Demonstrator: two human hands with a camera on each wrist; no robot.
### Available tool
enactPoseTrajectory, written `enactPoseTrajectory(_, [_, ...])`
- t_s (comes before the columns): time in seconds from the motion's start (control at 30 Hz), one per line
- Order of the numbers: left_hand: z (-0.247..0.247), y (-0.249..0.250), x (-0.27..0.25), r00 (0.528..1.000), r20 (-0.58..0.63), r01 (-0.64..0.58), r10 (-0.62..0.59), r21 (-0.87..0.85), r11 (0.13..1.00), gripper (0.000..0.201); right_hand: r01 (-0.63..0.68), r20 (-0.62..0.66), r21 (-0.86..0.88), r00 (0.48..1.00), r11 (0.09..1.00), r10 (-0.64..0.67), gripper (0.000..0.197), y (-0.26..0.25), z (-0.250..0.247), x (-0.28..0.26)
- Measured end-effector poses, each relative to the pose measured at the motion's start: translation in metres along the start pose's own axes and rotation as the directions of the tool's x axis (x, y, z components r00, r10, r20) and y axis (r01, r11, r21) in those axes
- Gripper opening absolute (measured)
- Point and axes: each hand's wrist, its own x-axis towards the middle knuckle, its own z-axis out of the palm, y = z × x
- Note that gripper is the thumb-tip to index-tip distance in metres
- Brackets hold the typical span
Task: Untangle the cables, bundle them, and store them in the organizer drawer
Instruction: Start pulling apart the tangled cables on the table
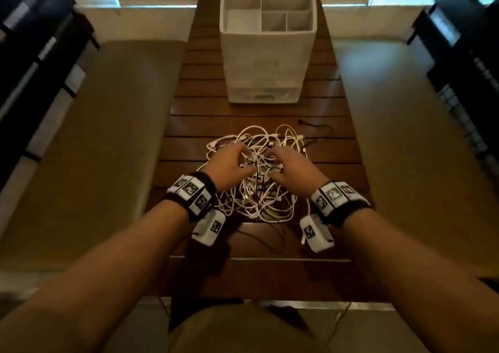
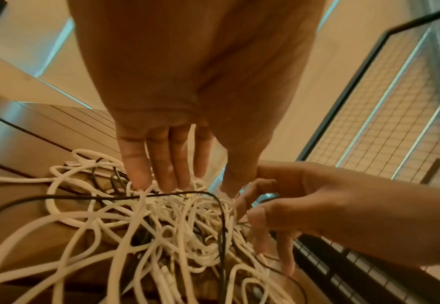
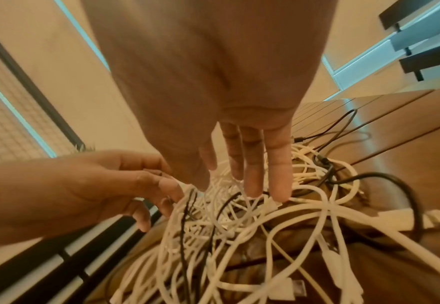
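Organizer [image 1: 267, 55] shows only overhead; wrist views show straight fingers [image 2: 161, 164] touching cables [image 3: 239, 226], gripping nothing.

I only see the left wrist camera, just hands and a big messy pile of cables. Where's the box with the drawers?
Observer: The white organizer stands at the far end of the wooden table, beyond the cable tangle.
Child: Is a drawer open yet?
Observer: No, the bottom drawer looks pushed in.
Child: Is anything in the top part?
Observer: The top compartments look empty.
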Motion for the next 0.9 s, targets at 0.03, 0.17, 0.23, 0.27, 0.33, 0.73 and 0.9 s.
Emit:
enactPoseTrajectory(0.03, [0.002, 0.000, 0.004, 0.998, 0.055, 0.007, -0.008, 0.015, 1.000, 0.041, 0.001, 0.021, -0.034, 1.000, 0.999, -0.001, 0.044, -0.001, 0.004, 0.007])
enactPoseTrajectory(0.17, [0.008, -0.001, 0.011, 0.996, 0.087, -0.024, 0.019, 0.056, 0.998, 0.046, 0.027, 0.049, -0.147, 0.999, 0.989, -0.020, 0.026, -0.013, 0.002, 0.019])
enactPoseTrajectory(0.23, [0.011, -0.003, 0.012, 0.997, 0.034, -0.067, 0.065, 0.057, 0.996, 0.048, 0.062, 0.019, -0.110, 0.998, 0.992, -0.060, 0.029, -0.016, -0.004, 0.022])
enactPoseTrajectory(0.27, [0.010, -0.003, 0.013, 0.995, 0.001, -0.095, 0.095, 0.055, 0.994, 0.047, 0.066, -0.016, -0.087, 0.998, 0.994, -0.067, 0.027, -0.017, -0.008, 0.024])
enactPoseTrajectory(0.33, [0.007, -0.003, 0.015, 0.990, -0.046, -0.132, 0.131, -0.013, 0.991, 0.036, 0.078, -0.085, -0.045, 0.993, 0.996, -0.082, 0.016, -0.019, -0.015, 0.027])
enactPoseTrajectory(0.73, [0.000, -0.013, 0.008, 0.982, -0.182, -0.068, 0.051, -0.087, 0.994, 0.027, 0.302, -0.637, 0.359, 0.771, 0.883, -0.005, 0.009, -0.065, -0.083, 0.011])
enactPoseTrajectory(0.9, [-0.030, 0.020, 0.007, 0.948, -0.310, -0.171, 0.066, -0.326, 0.930, 0.020, 0.272, -0.589, 0.305, 0.807, 0.913, -0.044, 0.011, -0.068, -0.099, 0.006])
